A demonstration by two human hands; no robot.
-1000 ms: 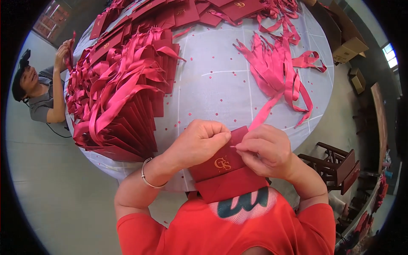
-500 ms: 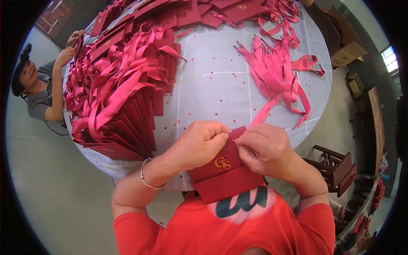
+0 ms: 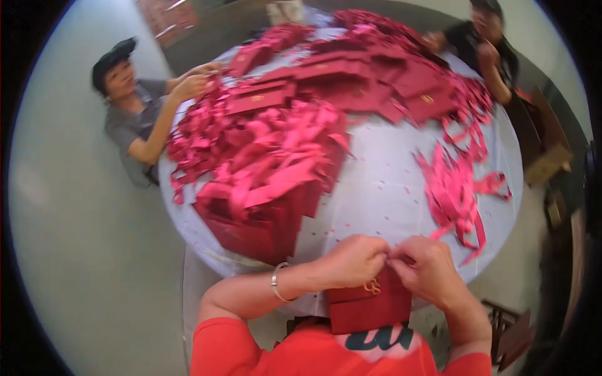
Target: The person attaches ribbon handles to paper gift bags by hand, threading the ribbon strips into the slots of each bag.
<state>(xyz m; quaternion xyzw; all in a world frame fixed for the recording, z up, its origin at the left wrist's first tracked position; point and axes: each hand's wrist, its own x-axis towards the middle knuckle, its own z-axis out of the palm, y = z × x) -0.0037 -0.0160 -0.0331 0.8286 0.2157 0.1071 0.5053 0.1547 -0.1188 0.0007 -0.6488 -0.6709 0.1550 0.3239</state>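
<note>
A dark red paper gift bag [image 3: 370, 310] with a gold monogram lies in front of my chest at the near table edge, its top edge pointing away from me. Both hands meet at that top edge. My left hand [image 3: 354, 260], with a silver bangle at the wrist, is closed in a pinch on the bag's edge. Beside it my right hand [image 3: 429, 269] pinches too, fingertips nearly touching the left ones. A pink ribbon [image 3: 444, 230] comes out behind the right hand, and its end seems to be between those fingers. Blur hides the exact grip.
Left of my hands stand packed red bags [image 3: 251, 232] topped with ribbons. Loose pink ribbons [image 3: 458, 191] lie at the right. More bags [image 3: 357, 78] cover the far side of the round white table [image 3: 389, 156]. One person [image 3: 147, 119] works at left, another [image 3: 495, 56] at far right.
The view has tilted up, so things sit lower and further right, and a second person shows at far right. My hands have come closer together at the bag's top edge.
</note>
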